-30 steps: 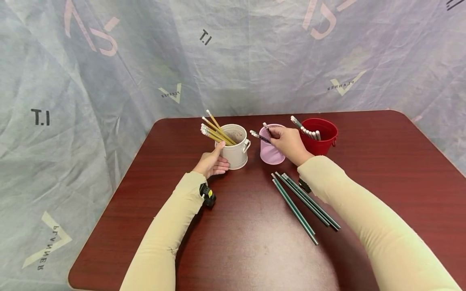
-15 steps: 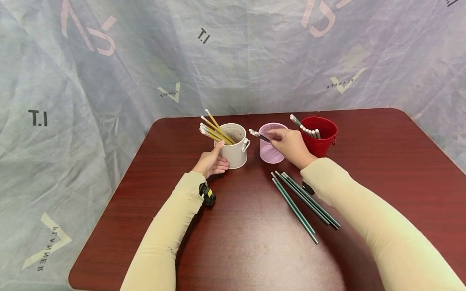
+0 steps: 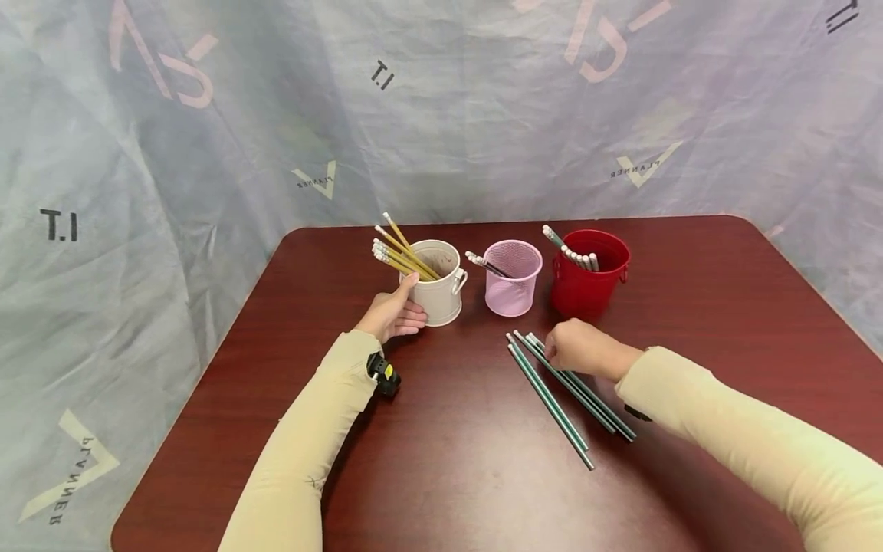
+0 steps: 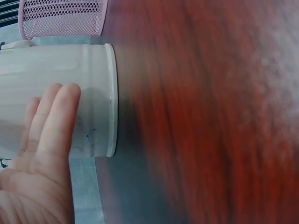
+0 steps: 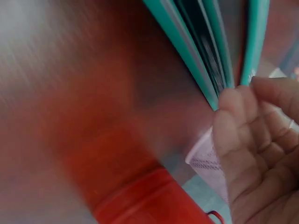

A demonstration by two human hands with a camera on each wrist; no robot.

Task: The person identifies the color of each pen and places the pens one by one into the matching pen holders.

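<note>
My left hand [image 3: 395, 313] steadies a white metal bucket [image 3: 441, 300], thumb at its rim and straight fingers [image 4: 58, 112] flat along its side. Several yellow pencils [image 3: 407, 253] lean inside, white erasers up. On the tabletop, my right hand [image 3: 578, 350] is over several loose dark green pencils [image 3: 552, 402]. Its fingers curl, and the thumb and fingertips come together on the green pencils [image 5: 212, 51] near their eraser ends. The palm and fingers partly cover them.
A pink mesh cup [image 3: 510, 295] with several black pencils [image 3: 491, 267] stands right of the white bucket. Farther right, a red bucket [image 3: 586, 291] holds several white-ended pencils [image 3: 576, 257]. A grey printed curtain [image 3: 441, 115] hangs behind the brown table [image 3: 469, 491].
My right hand has let go of a black pencil in the pink cup, then moved down and toward me to the green pencils. The left hand stays at the white bucket.
</note>
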